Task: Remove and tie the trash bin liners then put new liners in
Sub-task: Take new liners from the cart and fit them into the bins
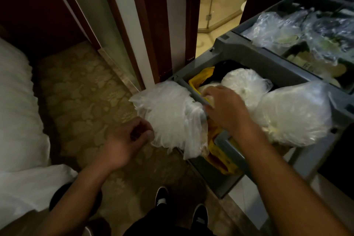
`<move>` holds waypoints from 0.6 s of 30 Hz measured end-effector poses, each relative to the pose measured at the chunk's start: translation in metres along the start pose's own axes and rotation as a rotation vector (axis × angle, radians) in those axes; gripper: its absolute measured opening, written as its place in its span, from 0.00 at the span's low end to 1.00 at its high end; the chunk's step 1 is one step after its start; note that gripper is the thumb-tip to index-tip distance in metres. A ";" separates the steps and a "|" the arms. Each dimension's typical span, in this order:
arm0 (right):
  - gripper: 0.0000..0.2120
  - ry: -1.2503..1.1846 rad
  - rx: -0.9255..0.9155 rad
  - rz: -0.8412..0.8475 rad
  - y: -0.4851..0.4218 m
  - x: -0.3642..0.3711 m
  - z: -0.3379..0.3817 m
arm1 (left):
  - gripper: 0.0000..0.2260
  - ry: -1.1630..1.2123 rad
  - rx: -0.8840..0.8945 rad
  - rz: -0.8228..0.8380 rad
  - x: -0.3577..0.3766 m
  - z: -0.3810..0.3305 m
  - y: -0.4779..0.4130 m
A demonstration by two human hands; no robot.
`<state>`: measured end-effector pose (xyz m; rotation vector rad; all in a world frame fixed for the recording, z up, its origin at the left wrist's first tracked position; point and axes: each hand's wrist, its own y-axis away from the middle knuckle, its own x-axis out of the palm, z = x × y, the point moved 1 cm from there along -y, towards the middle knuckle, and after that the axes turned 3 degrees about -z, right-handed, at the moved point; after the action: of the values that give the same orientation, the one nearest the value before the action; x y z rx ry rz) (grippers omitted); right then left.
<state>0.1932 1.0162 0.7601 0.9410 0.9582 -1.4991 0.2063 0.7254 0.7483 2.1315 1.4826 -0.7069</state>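
Cart bin (249, 53) holds full bags (293, 113) (yellow lining (203, 76)); left hand (124, 143) pinches liners (172, 117), right hand (224, 109)'s grip unclear.

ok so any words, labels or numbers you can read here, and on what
No text can be read.
yellow bag: dark print, too blurred to read.
pale packet on the grey cart: printed label, too small to read.

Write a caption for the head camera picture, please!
Left hand pinches a clear liner draped over the grey cart rim; right hand reaches inside.
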 end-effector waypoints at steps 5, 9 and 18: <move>0.33 0.197 -0.266 0.076 -0.052 0.055 0.032 | 0.03 -0.066 0.106 -0.014 -0.020 -0.013 -0.032; 0.12 0.066 -0.215 0.039 -0.067 0.067 0.035 | 0.03 -0.022 0.176 -0.051 -0.042 -0.006 -0.050; 0.11 -0.325 0.199 -0.380 -0.074 0.038 0.044 | 0.12 -0.022 0.247 -0.125 -0.065 0.021 -0.118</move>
<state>0.1123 0.9700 0.7471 0.6432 0.7859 -2.0273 0.0726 0.7041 0.7655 2.2133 1.5990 -1.0017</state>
